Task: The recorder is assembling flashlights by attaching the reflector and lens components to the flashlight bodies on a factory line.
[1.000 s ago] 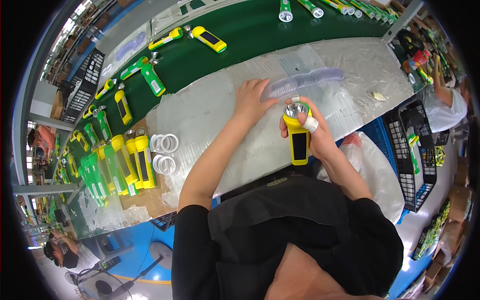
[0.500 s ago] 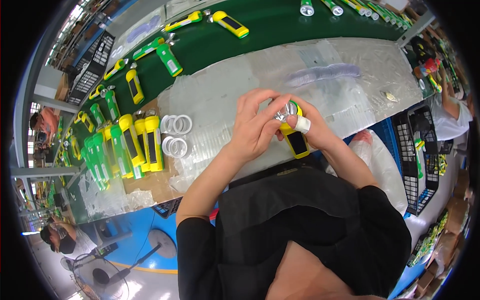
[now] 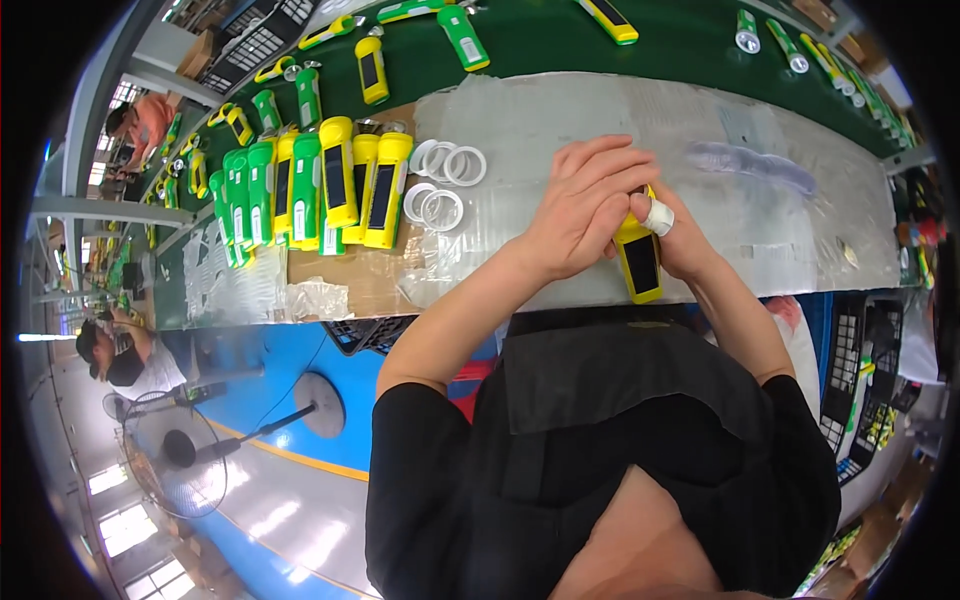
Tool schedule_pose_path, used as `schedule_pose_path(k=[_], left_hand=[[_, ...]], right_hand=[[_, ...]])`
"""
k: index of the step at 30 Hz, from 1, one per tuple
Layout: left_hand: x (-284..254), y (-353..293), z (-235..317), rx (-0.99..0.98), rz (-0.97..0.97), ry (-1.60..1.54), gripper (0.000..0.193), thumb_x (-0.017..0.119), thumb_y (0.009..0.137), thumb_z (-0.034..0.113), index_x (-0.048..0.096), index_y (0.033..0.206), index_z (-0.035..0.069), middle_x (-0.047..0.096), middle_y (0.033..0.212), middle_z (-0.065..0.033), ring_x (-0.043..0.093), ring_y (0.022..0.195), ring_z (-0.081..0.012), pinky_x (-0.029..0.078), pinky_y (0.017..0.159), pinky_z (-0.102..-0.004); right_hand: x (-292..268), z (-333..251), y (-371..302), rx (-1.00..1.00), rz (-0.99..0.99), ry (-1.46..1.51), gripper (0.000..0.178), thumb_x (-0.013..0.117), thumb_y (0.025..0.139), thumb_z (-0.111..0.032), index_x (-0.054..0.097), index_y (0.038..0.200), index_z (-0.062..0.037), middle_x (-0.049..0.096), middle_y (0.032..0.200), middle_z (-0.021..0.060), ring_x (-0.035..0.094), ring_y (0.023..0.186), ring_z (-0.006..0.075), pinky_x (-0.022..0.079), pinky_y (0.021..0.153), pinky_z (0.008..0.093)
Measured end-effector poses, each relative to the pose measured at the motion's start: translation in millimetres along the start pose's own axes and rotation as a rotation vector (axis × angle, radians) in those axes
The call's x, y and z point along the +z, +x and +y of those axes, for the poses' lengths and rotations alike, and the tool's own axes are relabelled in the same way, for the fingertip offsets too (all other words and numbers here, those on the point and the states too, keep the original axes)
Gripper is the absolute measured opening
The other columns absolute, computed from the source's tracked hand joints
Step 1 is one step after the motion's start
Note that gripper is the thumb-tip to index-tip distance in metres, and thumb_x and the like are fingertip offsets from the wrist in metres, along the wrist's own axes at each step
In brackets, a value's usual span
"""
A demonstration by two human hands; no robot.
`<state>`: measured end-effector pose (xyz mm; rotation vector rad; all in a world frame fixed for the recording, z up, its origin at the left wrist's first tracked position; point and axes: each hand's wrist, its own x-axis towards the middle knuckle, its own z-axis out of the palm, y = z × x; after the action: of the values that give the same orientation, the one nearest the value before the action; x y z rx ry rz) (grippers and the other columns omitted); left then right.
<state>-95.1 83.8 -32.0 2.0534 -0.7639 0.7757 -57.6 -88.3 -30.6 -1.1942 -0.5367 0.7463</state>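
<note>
A yellow flashlight (image 3: 641, 268) with a dark panel on its side is held over the near part of the work surface, its body slanting toward me. My right hand (image 3: 682, 238) grips it from the right, with white tape around the thumb. Cupped over the flashlight's head, my left hand (image 3: 585, 208) has its fingers closed around that end, so the lens end is hidden. To the left lie several white rings (image 3: 465, 166), overlapping one another. Beyond them, several yellow and green flashlights (image 3: 338, 172) are lined up side by side.
Plastic sheeting (image 3: 560, 110) covers the bench in front of me, with a strip of clear purplish film (image 3: 750, 165) on it. More flashlights (image 3: 463, 38) rest on the green belt (image 3: 680, 50) beyond. A standing fan (image 3: 178, 450) is at the lower left, black crates (image 3: 850, 370) at the right.
The view has shifted, so the bench appears farther right and tilted less. My left hand has moved over the flashlight's head, covering the shiny reflector that showed before. The flashlight now stands more upright in the picture.
</note>
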Motion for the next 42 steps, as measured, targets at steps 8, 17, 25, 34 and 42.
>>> schedule_pose_path(k=[8,17,25,34,42], left_hand=[[-103,-50,-2,-0.442,-0.15,0.776,0.073,0.083,0.069,0.03,0.054,0.132,0.008,0.058,0.119,-0.0156,0.054,0.109,-0.0375,0.045,0.092,-0.0442],[-76,-21,5,-0.64,0.11,0.055,0.044,0.072,0.085,0.007,0.058,0.126,0.004,0.062,0.107,-0.0106,0.063,0.099,-0.023,0.053,0.085,-0.0309],[-6,56,2,-0.043,0.097,-0.01,0.039,0.081,0.075,0.011,0.069,0.112,0.01,0.058,0.111,-0.0097,0.06,0.095,-0.0217,0.052,0.074,-0.0295],[-6,75,10,-0.039,-0.126,0.138,0.03,0.083,0.072,0.019,0.074,0.099,0.009,0.058,0.101,-0.0096,0.056,0.088,-0.0239,0.043,0.066,-0.0331],[-1,83,33,-0.072,-0.291,0.087,0.04,0.084,0.069,0.013,0.071,0.107,0.007,0.057,0.102,-0.011,0.056,0.088,-0.0259,0.044,0.07,-0.035]], right_hand=[[-26,-18,27,-0.233,0.063,-0.145,0.058,0.063,0.089,-0.048,0.046,0.126,-0.0052,0.059,0.081,0.0107,0.058,0.07,0.0169,0.047,0.065,0.0307],[-42,-13,27,-0.339,0.093,-0.123,0.042,0.061,0.093,-0.03,0.045,0.123,-0.0053,0.06,0.084,0.0109,0.058,0.072,0.0167,0.048,0.069,0.0316],[-46,-6,32,-0.495,0.135,-0.195,0.036,0.065,0.089,-0.009,0.049,0.122,-0.0077,0.059,0.098,0.0051,0.062,0.077,0.0144,0.052,0.068,0.0288],[-69,3,17,-0.471,0.15,-0.271,0.059,0.067,0.089,-0.023,0.04,0.139,-0.0078,0.052,0.125,0.0092,0.054,0.111,0.0195,0.045,0.094,0.0347],[-88,-73,-25,-0.603,0.057,-0.967,0.06,0.079,0.076,-0.029,0.056,0.124,-0.0019,0.059,0.115,0.0136,0.061,0.105,0.0276,0.049,0.086,0.038]])
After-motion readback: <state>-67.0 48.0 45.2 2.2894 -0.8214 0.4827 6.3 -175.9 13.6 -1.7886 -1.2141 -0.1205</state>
